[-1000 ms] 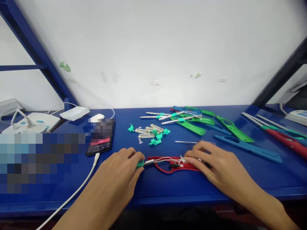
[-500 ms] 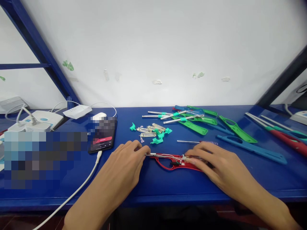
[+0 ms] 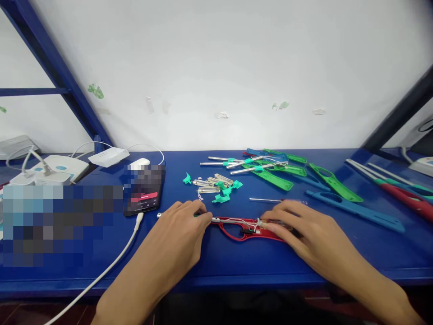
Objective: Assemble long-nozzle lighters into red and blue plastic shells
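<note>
Open red shell under both hands, tube and wires laid along it

Our left hand point(image 3: 179, 225) grasps a slim metal tube point(image 3: 215, 220), fingertips closed about it near a bit of teal; the tube's far end pokes out beyond the knuckles. Our right hand point(image 3: 301, 225) pinches a clear part point(image 3: 264, 224) at the red shell point(image 3: 267, 233), thumb and fingers partly covering it. The shell lies open side up on the blue table point(image 3: 219, 271), between the two hands.

Progress, as far as we can judge: the tube reaches the narrow end of the shell, and thin wires point(image 3: 237, 220) run back to the clear part. No second half covers the shell. We cannot tell whether tube or clear part is fully seated.

Just beyond: a screwdriver point(image 3: 265, 199), loose teal clips point(image 3: 221, 198) and clear tubular pieces point(image 3: 209, 190). Farther back, collared metal rods point(image 3: 246, 169) lie in a crossed heap, partly over green shells point(image 3: 274, 179). To the right, a blue shell point(image 3: 358, 211) and red-handled pieces point(image 3: 406, 194). To the left, a phone point(image 3: 144, 206) on a white cable point(image 3: 126, 243)
</note>
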A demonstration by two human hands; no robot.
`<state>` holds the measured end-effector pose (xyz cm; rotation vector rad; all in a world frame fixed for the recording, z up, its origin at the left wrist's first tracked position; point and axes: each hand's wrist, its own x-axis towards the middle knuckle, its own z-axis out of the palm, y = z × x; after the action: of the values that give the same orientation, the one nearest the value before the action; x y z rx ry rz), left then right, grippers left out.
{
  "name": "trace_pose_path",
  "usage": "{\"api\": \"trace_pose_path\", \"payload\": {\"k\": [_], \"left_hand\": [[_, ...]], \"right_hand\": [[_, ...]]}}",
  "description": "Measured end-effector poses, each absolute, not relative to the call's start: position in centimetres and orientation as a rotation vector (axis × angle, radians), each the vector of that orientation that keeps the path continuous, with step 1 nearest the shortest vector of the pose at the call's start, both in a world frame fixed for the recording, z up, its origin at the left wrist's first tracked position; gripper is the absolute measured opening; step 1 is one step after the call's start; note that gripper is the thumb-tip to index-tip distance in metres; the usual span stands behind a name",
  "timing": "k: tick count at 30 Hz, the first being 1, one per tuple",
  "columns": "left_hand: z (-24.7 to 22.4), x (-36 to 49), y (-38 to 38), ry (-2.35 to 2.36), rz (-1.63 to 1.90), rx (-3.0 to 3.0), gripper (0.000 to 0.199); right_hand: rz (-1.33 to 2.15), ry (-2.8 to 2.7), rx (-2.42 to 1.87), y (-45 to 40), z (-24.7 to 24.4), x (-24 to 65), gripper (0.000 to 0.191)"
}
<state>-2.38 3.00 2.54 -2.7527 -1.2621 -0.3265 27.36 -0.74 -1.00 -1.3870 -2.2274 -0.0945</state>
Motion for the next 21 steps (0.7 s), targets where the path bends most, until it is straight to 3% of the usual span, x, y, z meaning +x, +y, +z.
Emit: {"api": "trace_pose_path", "payload": {"k": [10,21], "left_hand": [[1.9,-2.8,4.1,-1.336,-0.386,-2.853,0.044],[2.4,-1.6,2.9,-1.164,-0.196,-2.694,0.048]], "right_hand": [[-0.071,-2.232,-1.359,-0.7,-0.6,27.2,0.035],[-0.082,-2.230,-1.350,-0.6,-1.0,27.3,0.032]]}}
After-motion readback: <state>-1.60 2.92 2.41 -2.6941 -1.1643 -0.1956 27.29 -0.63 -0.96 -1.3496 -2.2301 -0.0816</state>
